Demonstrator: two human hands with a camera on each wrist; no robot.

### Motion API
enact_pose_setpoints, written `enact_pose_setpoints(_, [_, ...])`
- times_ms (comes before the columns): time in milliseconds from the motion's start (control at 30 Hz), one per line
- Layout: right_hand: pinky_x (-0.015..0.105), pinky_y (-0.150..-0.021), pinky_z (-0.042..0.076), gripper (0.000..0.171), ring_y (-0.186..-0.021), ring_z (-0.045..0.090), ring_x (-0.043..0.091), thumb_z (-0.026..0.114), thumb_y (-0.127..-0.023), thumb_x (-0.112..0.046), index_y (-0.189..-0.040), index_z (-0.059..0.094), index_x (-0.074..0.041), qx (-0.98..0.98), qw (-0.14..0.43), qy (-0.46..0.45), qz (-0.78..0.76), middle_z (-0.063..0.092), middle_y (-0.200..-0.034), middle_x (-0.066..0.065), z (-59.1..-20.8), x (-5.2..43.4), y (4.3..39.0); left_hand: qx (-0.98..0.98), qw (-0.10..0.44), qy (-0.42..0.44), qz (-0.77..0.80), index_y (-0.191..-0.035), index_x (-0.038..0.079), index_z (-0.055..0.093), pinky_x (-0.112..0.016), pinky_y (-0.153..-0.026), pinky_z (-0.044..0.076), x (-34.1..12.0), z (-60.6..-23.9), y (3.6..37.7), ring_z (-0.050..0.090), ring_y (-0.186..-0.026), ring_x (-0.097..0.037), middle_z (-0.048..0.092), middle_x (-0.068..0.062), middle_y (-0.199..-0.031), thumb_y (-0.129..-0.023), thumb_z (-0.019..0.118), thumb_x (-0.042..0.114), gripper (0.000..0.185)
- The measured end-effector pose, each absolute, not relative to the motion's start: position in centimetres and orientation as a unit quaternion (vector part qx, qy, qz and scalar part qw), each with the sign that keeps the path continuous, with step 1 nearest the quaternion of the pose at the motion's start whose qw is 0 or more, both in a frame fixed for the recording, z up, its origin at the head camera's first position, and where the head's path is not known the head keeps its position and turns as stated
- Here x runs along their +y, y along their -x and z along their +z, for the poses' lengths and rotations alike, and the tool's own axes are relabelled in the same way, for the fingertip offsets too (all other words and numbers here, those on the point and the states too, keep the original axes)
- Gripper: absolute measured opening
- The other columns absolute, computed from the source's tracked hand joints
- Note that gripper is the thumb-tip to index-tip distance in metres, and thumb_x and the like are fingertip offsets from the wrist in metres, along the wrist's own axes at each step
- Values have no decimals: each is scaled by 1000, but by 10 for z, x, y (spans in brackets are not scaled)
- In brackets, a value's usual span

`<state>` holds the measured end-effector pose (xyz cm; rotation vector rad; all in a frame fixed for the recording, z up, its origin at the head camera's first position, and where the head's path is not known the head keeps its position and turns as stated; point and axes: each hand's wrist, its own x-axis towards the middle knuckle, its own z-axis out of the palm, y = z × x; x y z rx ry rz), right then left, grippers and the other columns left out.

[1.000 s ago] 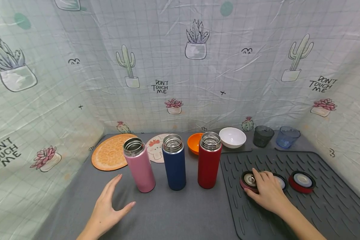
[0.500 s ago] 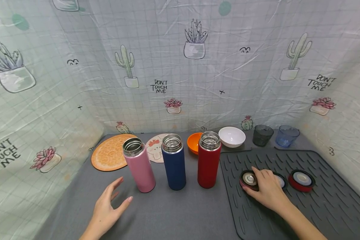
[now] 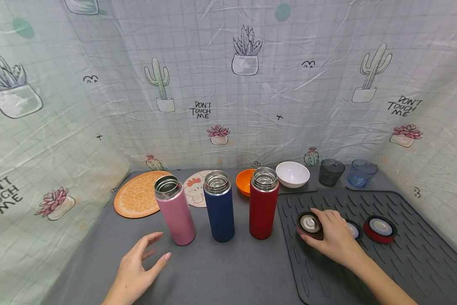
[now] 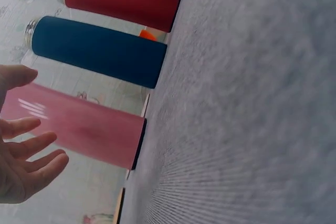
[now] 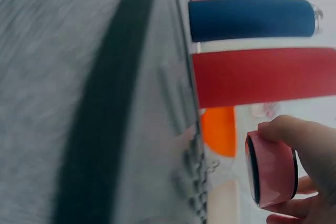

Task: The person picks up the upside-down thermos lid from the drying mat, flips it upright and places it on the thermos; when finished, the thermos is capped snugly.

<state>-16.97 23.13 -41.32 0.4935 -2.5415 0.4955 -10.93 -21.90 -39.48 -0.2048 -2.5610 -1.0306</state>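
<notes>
The left hand (image 3: 138, 271) is held open, fingers spread, just above the grey table (image 3: 213, 271), near the pink bottle (image 3: 174, 210). Next, a blue bottle (image 3: 219, 206) and a red bottle (image 3: 264, 203) are stood upright, all without lids. On the dark mat (image 3: 403, 262), a pink lid (image 3: 308, 225) is gripped by the right hand (image 3: 335, 241) and tipped up.

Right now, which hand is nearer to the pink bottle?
Left. The left hand hovers open just in front of the pink bottle, not touching; the right hand grips a pink lid over the mat.
</notes>
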Motion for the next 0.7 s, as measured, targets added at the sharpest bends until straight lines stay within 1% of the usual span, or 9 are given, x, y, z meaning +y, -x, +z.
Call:
enact_pose_setpoints(133, [55, -80, 39, 71, -99, 49, 33, 82, -64, -32, -119, 52, 2, -929, 239, -193, 205, 56, -100, 13, -400, 221, 163, -908, 166, 77, -377, -115, 13, 56, -33, -75, 52, -213, -389, 104, 57, -104, -19, 59, 1, -113, -80, 72, 30, 43])
enact_pose_setpoints(233, [48, -77, 46, 73, -96, 54, 26, 82, -65, -30, -123, 50, 0, -926, 227, -202, 225, 55, -105, 11, -391, 213, 157, -902, 149, 93, -395, -115, 13, 56, -31, -75, 52, -207, -386, 102, 58, -102, -16, 60, 3, -112, -80, 71, 28, 41])
enact_pose_setpoints(333, [37, -71, 50, 74, -92, 55, 16, 82, -65, -29, -125, 48, -3, -920, 225, -217, 237, 53, -106, 5, -385, 203, 151, -891, 115, 105, -427, -116, 16, 57, -28, -75, 52, -199, -384, 103, 57, -101, -13, 60, 5, -112, -81, 70, 29, 39])
enact_pose_setpoints(400, [33, -70, 51, 75, -91, 55, 11, 83, -64, -28, -126, 47, -4, -914, 228, -232, 243, 52, -107, 2, -382, 198, 148, -879, 87, 110, -455, -115, 18, 58, -26, -75, 51, -194, -382, 104, 58, -101, -14, 60, 6, -111, -81, 69, 30, 38])
enact_pose_setpoints(500, [28, -70, 51, 75, -92, 54, 8, 83, -64, -26, -127, 47, -6, -904, 229, -254, 255, 51, -109, -2, -379, 189, 143, -860, 55, 115, -494, -113, 21, 58, -24, -76, 51, -185, -380, 106, 58, -101, -13, 61, 7, -109, -81, 69, 31, 35])
enact_pose_setpoints(700, [24, -73, 50, 74, -93, 52, 5, 82, -65, -25, -127, 47, -6, -883, 227, -297, 282, 49, -111, -5, -374, 173, 137, -835, 27, 160, -526, -112, 18, 59, -27, -78, 51, -170, -380, 110, 59, -99, -11, 62, 3, -108, -84, 67, 27, 30])
